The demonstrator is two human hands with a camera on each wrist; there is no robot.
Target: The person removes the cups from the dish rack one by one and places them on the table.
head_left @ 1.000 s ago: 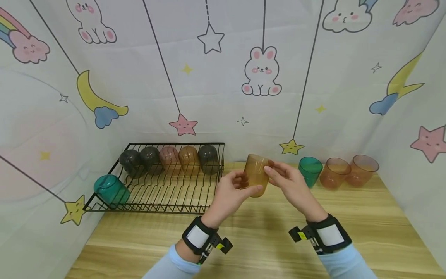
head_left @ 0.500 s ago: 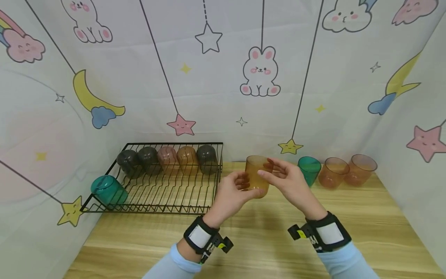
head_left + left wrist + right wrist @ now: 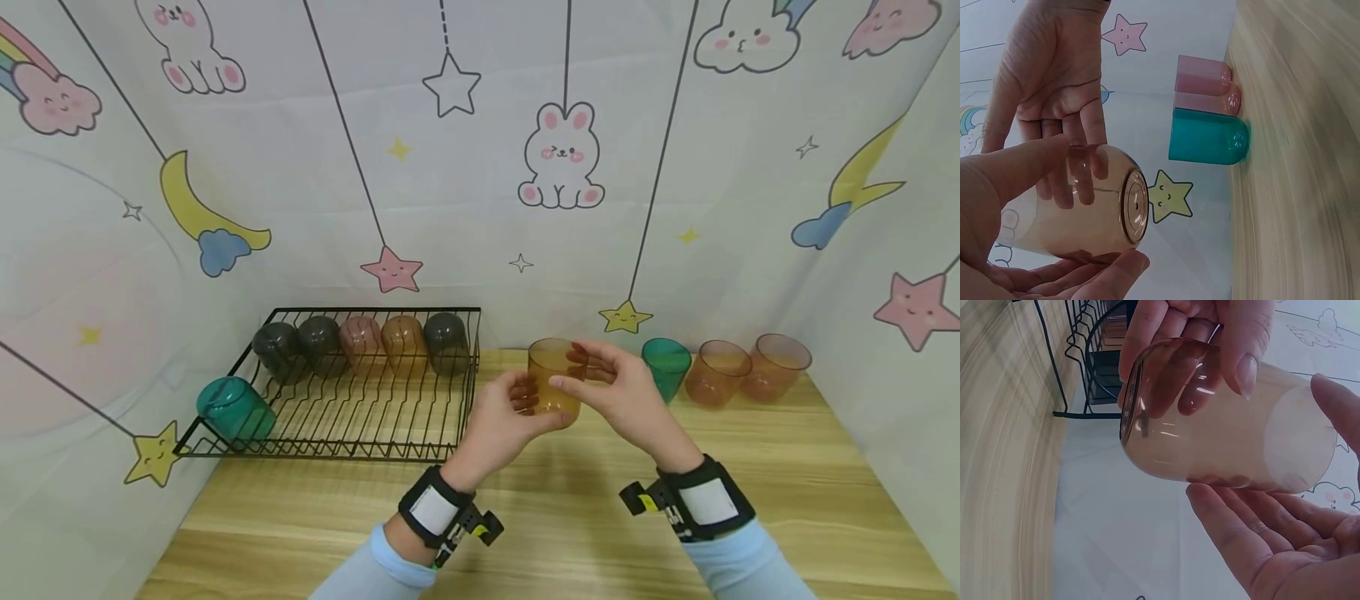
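Both hands hold an amber see-through cup point(image 3: 553, 403) above the table, its rim up and its base toward the tabletop. My left hand point(image 3: 497, 423) grips the lower part, thumb along the near side and fingers round the left. Near the rim, my right hand point(image 3: 628, 392) pinches the cup, thumb in front and fingers behind. In the left wrist view the ringed base of the cup point(image 3: 1137, 206) faces the wooden table point(image 3: 1297, 156). Through the amber wall point(image 3: 1229, 444) in the right wrist view, fingers show on the far side.
On the left, a black wire rack point(image 3: 378, 309) holds a row of upturned grey, pink and amber cups point(image 3: 406, 343), plus a teal cup point(image 3: 238, 414) at its front left. A teal cup point(image 3: 666, 367), an orange cup point(image 3: 717, 375) and a pink cup point(image 3: 776, 368) stand upright at right.
The amber cup has gone from slightly tilted to nearly upright between the hands. My right thumb has slid left across its front. The other cups have stayed in place.
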